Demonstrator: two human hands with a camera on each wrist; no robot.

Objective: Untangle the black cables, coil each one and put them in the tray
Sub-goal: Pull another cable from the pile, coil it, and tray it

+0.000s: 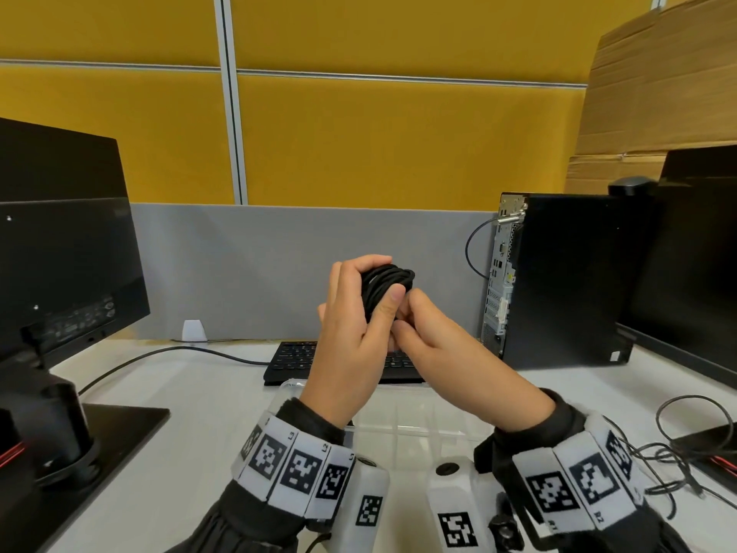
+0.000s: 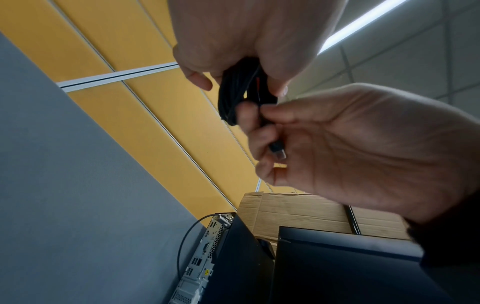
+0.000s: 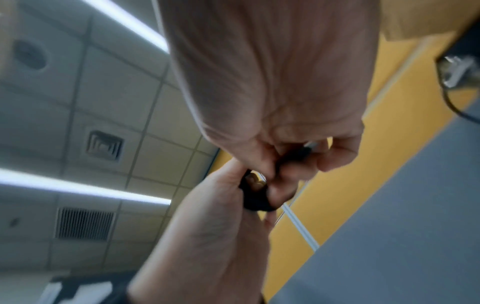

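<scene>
**Both hands on one coiled cable, held above the tray**

The coil (image 1: 385, 287) of black cable is up in the air, in front of the chest and above the tray (image 1: 418, 423). The left hand (image 1: 351, 333) grips it, fingers curled over the top of the loops and thumb pressed against their near side. The right hand (image 1: 446, 353) meets it from the right, touching the left thumb; its thumb and forefinger pinch the cable's loose end, and the plug (image 2: 279, 151) pokes out between its fingers in the left wrist view. The right wrist view is blurred, but shows the same pinch at the coil (image 3: 255, 197).

Below the hands, the clear, divided tray sits on the white tabletop (image 1: 199, 453), partly hidden by both wrists. Just beyond the tray lies a black keyboard (image 1: 295, 359), half covered by the hands. Right of the right hand, loose thin black cables (image 1: 678, 445) sprawl on the tabletop. Further right stand a computer tower (image 1: 566, 281) and a monitor (image 1: 702, 253); left of the left hand stands another monitor (image 1: 64, 241).
</scene>
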